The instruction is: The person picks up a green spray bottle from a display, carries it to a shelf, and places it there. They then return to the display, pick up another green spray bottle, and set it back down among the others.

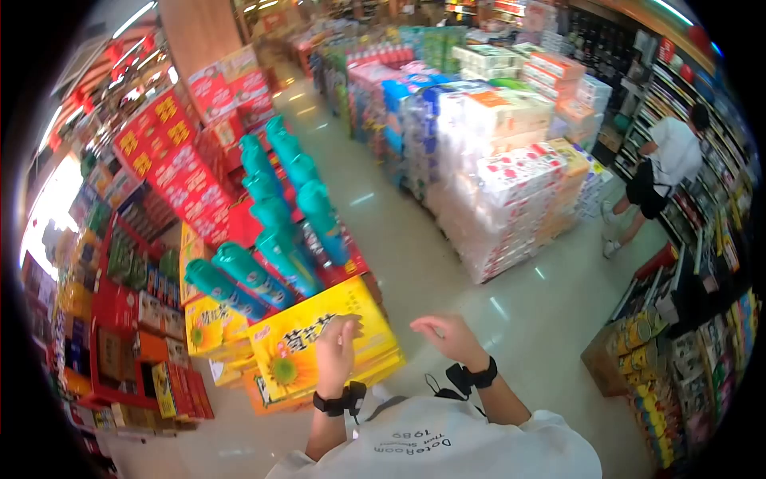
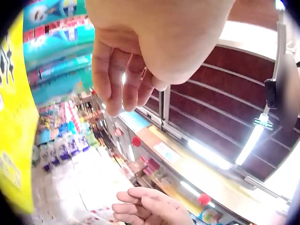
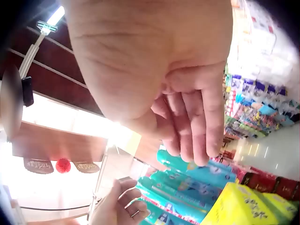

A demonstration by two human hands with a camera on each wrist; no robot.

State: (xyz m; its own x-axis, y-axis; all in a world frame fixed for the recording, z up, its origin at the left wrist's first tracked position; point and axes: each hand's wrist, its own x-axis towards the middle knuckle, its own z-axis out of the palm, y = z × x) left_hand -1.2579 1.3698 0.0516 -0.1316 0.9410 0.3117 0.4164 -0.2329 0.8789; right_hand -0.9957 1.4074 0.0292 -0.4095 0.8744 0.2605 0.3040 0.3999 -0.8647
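Note:
I am in a shop aisle with both hands raised in front of my chest. My left hand hovers by the near edge of a yellow carton with a flower print. Its fingers hang loosely bent and hold nothing, with the yellow carton just to their left. My right hand is in the air over the floor, a little to the right, fingers relaxed and empty. Each wrist view also shows the other hand, the right hand and the left hand.
Teal packs stand behind the yellow cartons, with red boxes further left. A tall block of stacked paper goods fills the aisle's middle. A person stands at the right-hand shelves. Glossy floor lies between.

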